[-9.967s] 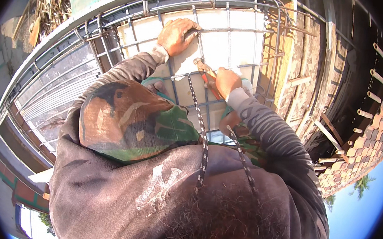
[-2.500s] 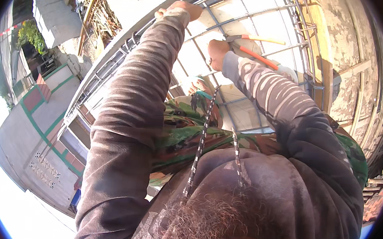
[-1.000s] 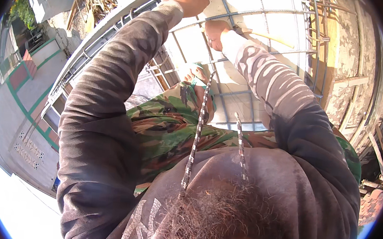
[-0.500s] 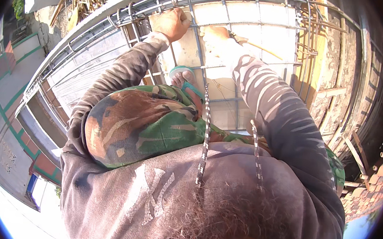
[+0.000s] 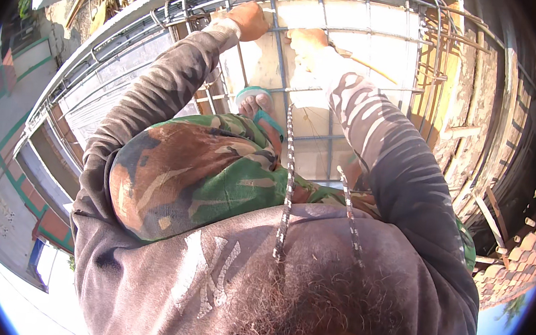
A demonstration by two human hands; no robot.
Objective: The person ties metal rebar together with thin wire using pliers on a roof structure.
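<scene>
My left hand [image 5: 249,21] is closed in a fist at the far edge of a steel rebar grid [image 5: 281,58], beside the thicker bars; what its fingers grip is hidden. A little to its right, my right hand [image 5: 308,43] is bent over the grid, fingers curled, washed out by sunlight. I cannot make out what it holds. A thin yellowish stick [image 5: 373,68] slants away to the right from beside that wrist. Under the grid lie pale panels [image 5: 378,53]. My foot in a green flip-flop [image 5: 254,100] stands below my left hand.
A long rebar cage [image 5: 110,57] curves along the left side, with a drop to a courtyard wall [image 5: 16,132] beyond. On the right are bent bar ends [image 5: 440,42], wooden boards [image 5: 473,114] and roof tiles [image 5: 518,269]. Two hoodie cords [image 5: 288,169] hang in front of me.
My left hand has shifted slightly right and its fist is turned further over. The right hand remains almost in place. The view has moved a little.
</scene>
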